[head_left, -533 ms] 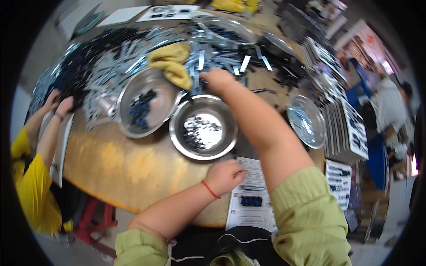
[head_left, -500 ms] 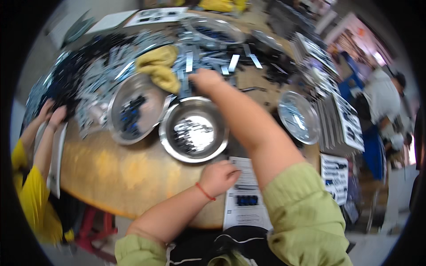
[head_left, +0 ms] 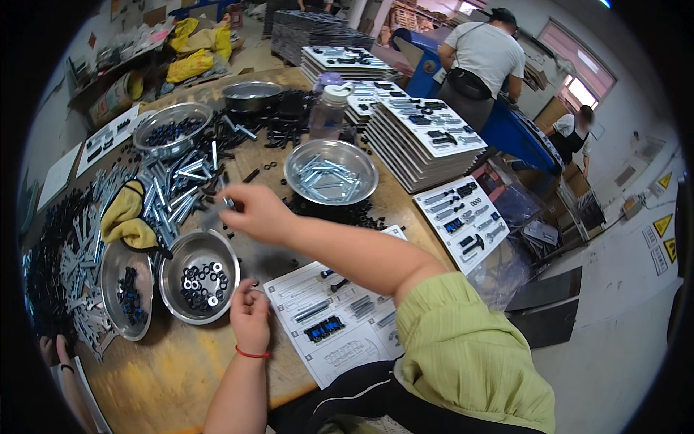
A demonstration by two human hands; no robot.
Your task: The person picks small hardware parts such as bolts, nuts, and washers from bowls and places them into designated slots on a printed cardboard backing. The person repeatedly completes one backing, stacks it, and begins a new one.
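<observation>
My right hand (head_left: pixel 254 213) is closed in a pinch above the far rim of a steel bowl (head_left: pixel 189 249) holding black and silver washers or nuts. A blurred greyish thing shows at its fingertips, and I cannot make out its kind. Beside that bowl's right rim my left hand (head_left: pixel 250 317) rests with fingers curled together; whatever they hold is hidden or too small to name. It lies at the left edge of a white printed sheet (head_left: pixel 285 293). On the sheet are silver rods (head_left: pixel 361 307), a black and blue block of parts (head_left: pixel 324 330) and black bolts.
Left of the washer bowl stands a bowl (head_left: pixel 142 289) of black-blue parts, beside a yellow glove (head_left: pixel 124 217) and heaped wrenches (head_left: pixel 87 289). Silver tubes (head_left: pixel 177 199) lie beyond. Right are a bowl (head_left: pixel 293 173) of silver pieces, a bottle (head_left: pixel 327 116) and stacked packed cards (head_left: pixel 405 155).
The view has swung to the right. My right hand has come back from the silver tubes toward the washer bowl. My left hand now lies at the sheet's left edge.
</observation>
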